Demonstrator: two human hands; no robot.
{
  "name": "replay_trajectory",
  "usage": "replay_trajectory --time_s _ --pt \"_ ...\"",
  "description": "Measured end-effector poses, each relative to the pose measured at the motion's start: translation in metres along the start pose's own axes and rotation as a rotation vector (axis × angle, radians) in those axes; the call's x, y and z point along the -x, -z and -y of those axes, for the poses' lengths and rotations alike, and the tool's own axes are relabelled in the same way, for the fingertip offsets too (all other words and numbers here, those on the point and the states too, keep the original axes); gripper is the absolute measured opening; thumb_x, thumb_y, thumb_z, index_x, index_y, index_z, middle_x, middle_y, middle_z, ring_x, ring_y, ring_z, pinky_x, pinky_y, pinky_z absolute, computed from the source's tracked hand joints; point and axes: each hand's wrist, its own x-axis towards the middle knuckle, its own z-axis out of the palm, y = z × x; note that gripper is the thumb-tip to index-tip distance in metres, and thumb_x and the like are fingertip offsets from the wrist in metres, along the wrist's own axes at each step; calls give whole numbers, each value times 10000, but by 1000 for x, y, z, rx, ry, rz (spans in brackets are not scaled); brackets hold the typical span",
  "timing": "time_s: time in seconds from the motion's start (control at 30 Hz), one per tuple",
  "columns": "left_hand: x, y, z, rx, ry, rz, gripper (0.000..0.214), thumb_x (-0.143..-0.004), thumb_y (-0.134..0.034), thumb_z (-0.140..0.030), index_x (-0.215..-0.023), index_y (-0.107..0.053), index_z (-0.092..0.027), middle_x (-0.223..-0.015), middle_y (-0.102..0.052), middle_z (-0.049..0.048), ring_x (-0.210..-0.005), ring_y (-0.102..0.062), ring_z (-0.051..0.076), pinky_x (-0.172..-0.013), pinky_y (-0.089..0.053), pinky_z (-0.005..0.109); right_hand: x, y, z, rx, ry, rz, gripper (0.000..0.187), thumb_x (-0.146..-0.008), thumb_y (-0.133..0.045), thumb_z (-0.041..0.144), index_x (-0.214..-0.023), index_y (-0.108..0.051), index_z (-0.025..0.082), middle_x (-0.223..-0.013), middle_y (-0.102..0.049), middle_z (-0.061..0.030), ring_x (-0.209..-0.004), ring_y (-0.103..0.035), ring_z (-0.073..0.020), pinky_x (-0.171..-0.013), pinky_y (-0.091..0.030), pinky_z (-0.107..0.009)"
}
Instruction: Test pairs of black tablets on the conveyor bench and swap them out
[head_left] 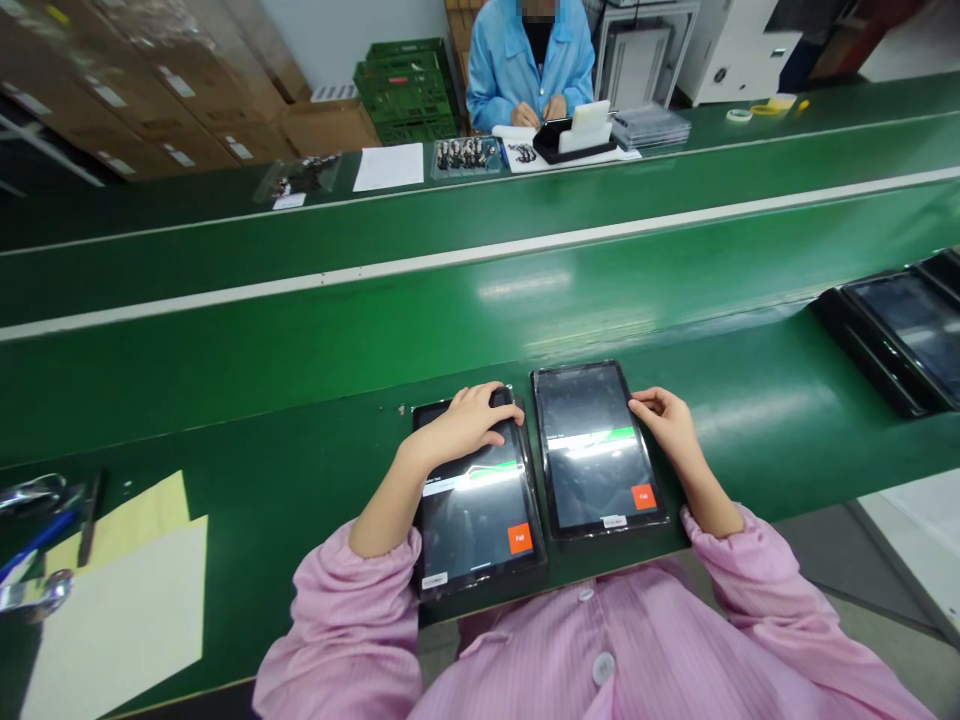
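Two black tablets lie side by side, their screens lit. Across the upper part of the left tablet [476, 525] rests my left hand [469, 425], fingers apart and reaching its right edge. My right hand [667, 425] has its thumb and fingertips closed at the upper right edge of the right tablet [592, 470]. An orange "Fail" box and a green strip show on each screen. Both tablets carry a small white label along the bottom.
More black devices [907, 330] stand at the right. Paper sheets [127, 610], a blue pen [41, 540] and metal tools lie at the left. Beyond a raised green divider with a pale strip [420, 262], a co-worker in blue [491, 60] sits near trays of small parts.
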Motion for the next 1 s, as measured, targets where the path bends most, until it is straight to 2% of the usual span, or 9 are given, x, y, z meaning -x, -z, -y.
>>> replay_trajectory --time_s 0.2,0.37,0.6,0.73,0.87,0.93,1.0 --pt "-4 6 4 16 -46 18 277 -903 -634 -281 -1174 -617 -336 -1389 -434 87 -1324 -405 337 -1069 -345 526 2 -2 -2 53 82 -14 392 -697 -740 551 -821 -654 189 -844 -708 -81 -811 -677 -251 -780 -557 -396" --pt "-4 8 8 36 -72 -25 342 -889 -647 -321 -1220 -563 -308 -1287 -488 89 -1171 -514 290 -988 -422 436 -2 -3 -7 -9 92 27 399 -715 -721 471 -990 -667 188 -908 -708 -82 -881 -673 -245 -836 -551 -396" --pt "-6 9 7 8 -80 1 320 -906 -626 -373 -1214 -564 -312 -1274 -472 86 -1159 -506 292 -969 -416 436 -2 -1 -2 3 126 72 359 -742 -689 418 -1020 -674 192 -898 -705 -68 -868 -667 -237 -805 -540 -375" --pt "-6 13 4 2 -47 37 338 -887 -653 -331 -1215 -575 -303 -1255 -478 92 -1154 -512 296 -960 -416 433 -2 -1 1 21 114 80 366 -734 -684 426 -1012 -669 189 -889 -704 -71 -866 -666 -244 -798 -533 -378" --pt "-4 14 2 52 -33 19 328 -869 -664 -311 -1188 -593 -290 -1258 -501 89 -1183 -514 303 -986 -407 432 -2 -3 0 9 115 65 373 -733 -672 438 -1011 -645 192 -882 -683 -65 -866 -651 -239 -809 -530 -378" --pt "-4 12 1 77 -25 0 387 -866 -656 -317 -1241 -560 -299 -1303 -504 91 -1219 -504 306 -1010 -398 436 -4 -4 -2 -1 116 66 366 -727 -671 431 -1009 -635 201 -892 -667 -55 -860 -640 -227 -809 -531 -368" --pt "-4 10 2 97 -15 -21 547 -858 -652 -332 -1367 -453 -302 -1365 -498 104 -1253 -494 305 -1029 -394 434 -6 -5 -3 -13 109 65 374 -712 -673 417 -1021 -625 212 -906 -649 -44 -840 -624 -212 -788 -534 -352"
